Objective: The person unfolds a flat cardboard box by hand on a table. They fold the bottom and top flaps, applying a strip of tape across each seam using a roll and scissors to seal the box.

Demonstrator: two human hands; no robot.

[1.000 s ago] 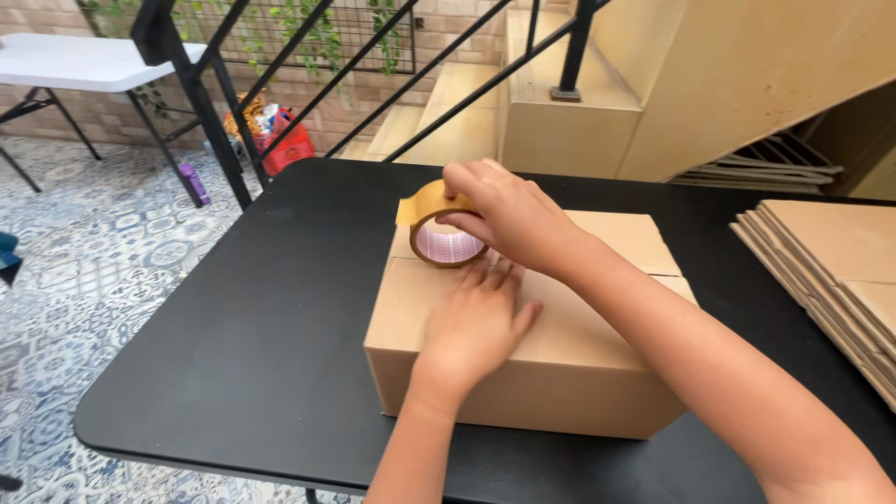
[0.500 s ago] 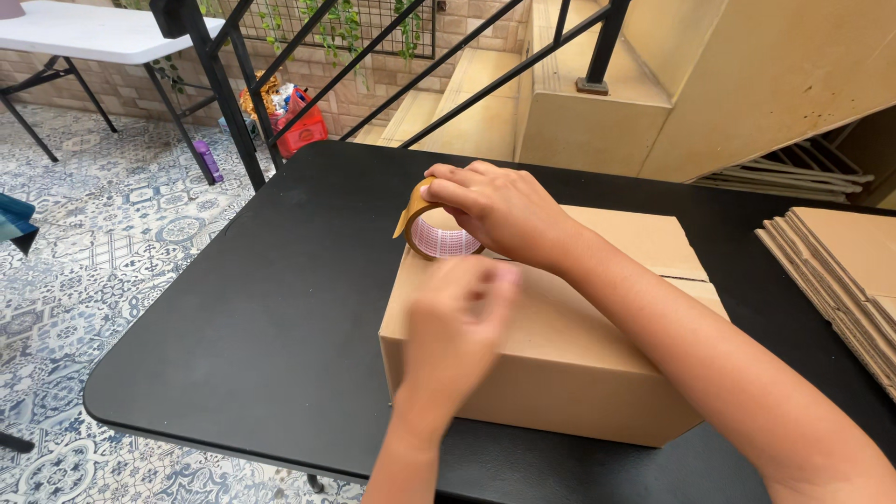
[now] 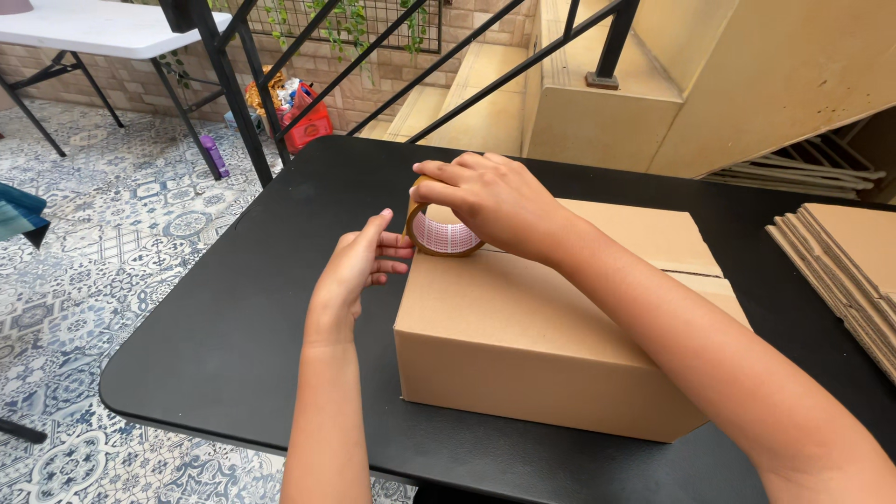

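A closed brown cardboard box lies on a black table. My right hand grips a roll of brown packing tape at the box's far left top edge. My left hand hovers just left of the box by the roll, its fingers reaching toward the tape. Whether those fingertips pinch the tape end I cannot tell.
A stack of flat cardboard sheets lies at the table's right edge. Behind the table rise a black stair railing and beige steps. A white folding table and red bag stand on the patterned tile floor to the left.
My left hand has slid off the box top to its left side. My right hand moved the tape roll toward the box's left edge.
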